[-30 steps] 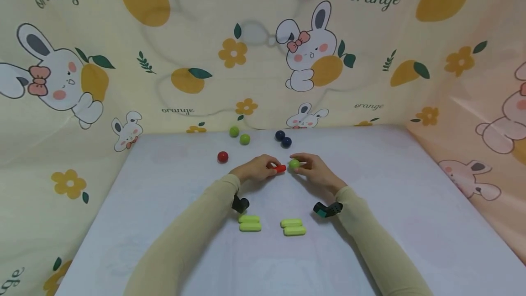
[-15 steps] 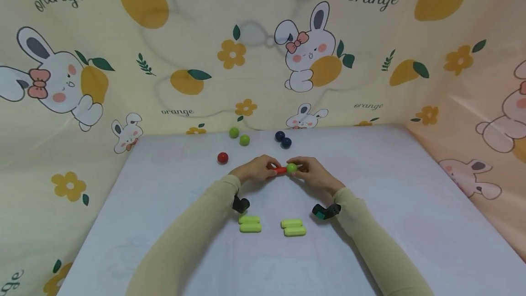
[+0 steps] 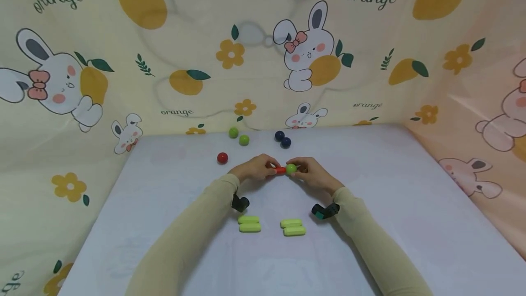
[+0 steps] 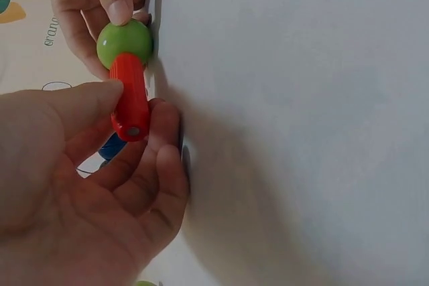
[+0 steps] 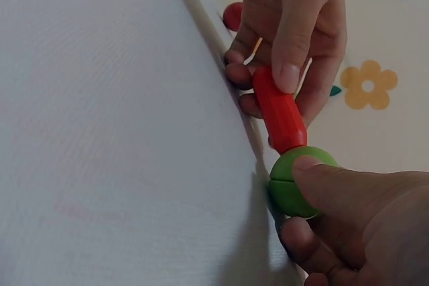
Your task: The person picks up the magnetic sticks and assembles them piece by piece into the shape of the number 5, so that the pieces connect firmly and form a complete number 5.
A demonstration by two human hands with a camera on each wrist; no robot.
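My left hand (image 3: 255, 168) pinches a red magnetic stick (image 4: 131, 98) between thumb and fingers; a small metal disc shows in its near end in the left wrist view. Across from it, my right hand (image 3: 315, 175) grips a green ball (image 5: 295, 182) by thumb and fingertips. The stick's far end meets the ball, and the two form one line between my hands, low over the white table (image 3: 263, 259). A seam runs round the ball in the right wrist view.
Beyond the hands sit two green balls (image 3: 244, 140), two dark blue balls (image 3: 286, 142) and a red ball (image 3: 222, 158). Nearer lie two pairs of lime-green sticks (image 3: 249, 227), the right pair (image 3: 294, 231) beside them. A printed cloth (image 3: 263, 58) hangs behind the table.
My right hand has brought the green ball left and slightly down, closing the gap to the red magnetic stick. The left hand stays nearly still.
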